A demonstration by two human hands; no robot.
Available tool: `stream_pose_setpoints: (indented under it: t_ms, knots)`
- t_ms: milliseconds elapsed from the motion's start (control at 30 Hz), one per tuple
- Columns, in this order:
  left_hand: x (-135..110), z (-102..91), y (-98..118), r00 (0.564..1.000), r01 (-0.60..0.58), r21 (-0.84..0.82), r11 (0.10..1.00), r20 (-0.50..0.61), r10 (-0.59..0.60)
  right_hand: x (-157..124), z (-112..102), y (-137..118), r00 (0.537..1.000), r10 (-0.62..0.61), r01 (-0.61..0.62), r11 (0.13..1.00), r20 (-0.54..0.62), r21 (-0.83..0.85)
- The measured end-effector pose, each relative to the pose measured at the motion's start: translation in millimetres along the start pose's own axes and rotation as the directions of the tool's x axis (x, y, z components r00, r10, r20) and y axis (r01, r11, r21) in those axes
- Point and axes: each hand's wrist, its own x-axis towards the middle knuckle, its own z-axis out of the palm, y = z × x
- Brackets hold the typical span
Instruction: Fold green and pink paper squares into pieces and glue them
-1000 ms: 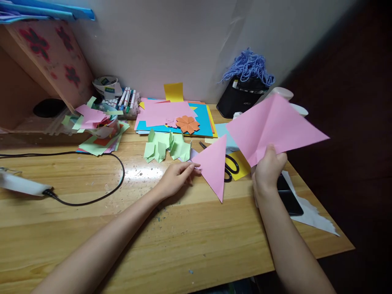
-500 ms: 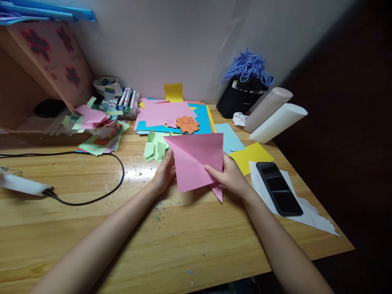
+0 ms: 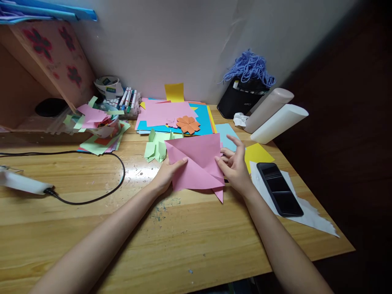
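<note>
A creased sheet of pink paper (image 3: 196,157) is held up over the middle of the desk, with a pointed pink flap showing below its lower right corner. My left hand (image 3: 168,173) is closed on its left side, thumb lying across the front. At the right edge, my right hand (image 3: 234,165) pinches the paper between thumb and fingers, while its index finger sticks up. Just behind the sheet are folded light green paper pieces (image 3: 155,148). An orange paper flower (image 3: 188,124) lies farther back on a stack of coloured paper (image 3: 203,116).
To the right, a black phone (image 3: 279,188) rests on white tissue (image 3: 315,214) beside yellow paper (image 3: 260,153). Two bottles (image 3: 280,122) and a black pouch (image 3: 240,98) with blue yarn stand at the back. Leftward are paper scraps (image 3: 93,116), markers (image 3: 128,98) and a black cable (image 3: 123,175).
My left thumb has come round onto the front of the pink paper. My right hand's fingers have lifted and spread, and the sheet's lower part now lies differently, with its crease more marked.
</note>
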Motion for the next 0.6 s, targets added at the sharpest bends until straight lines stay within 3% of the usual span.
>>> stream_pose_setpoints:
  t_ms: [100,267,400,500,600]
  knots:
    - [2,-1.9,-2,1.0,-0.014,0.041,0.999,-0.003,0.014,3,-12,0,0.995,-0.097,0.096,0.994,-0.011,-0.05]
    - [5,-5.9,-5,0.999,-0.035,0.102,0.994,-0.013,0.036,7,-34,-4,0.952,-0.084,0.137,0.977,0.295,-0.163]
    - [3,-6.1,-1,0.999,-0.025,0.145,0.989,0.048,0.018,6,-35,-10,0.89,-0.037,0.16,0.959,0.454,-0.235]
    - [0,-4.5,3,0.994,-0.013,0.197,0.98,0.108,-0.009,4,-28,-11,0.879,-0.037,0.162,0.961,0.475,-0.225]
    - [-2,-3.0,6,0.991,-0.025,0.244,0.97,0.133,-0.008,3,-25,-8,0.897,-0.043,0.14,0.971,0.44,-0.191]
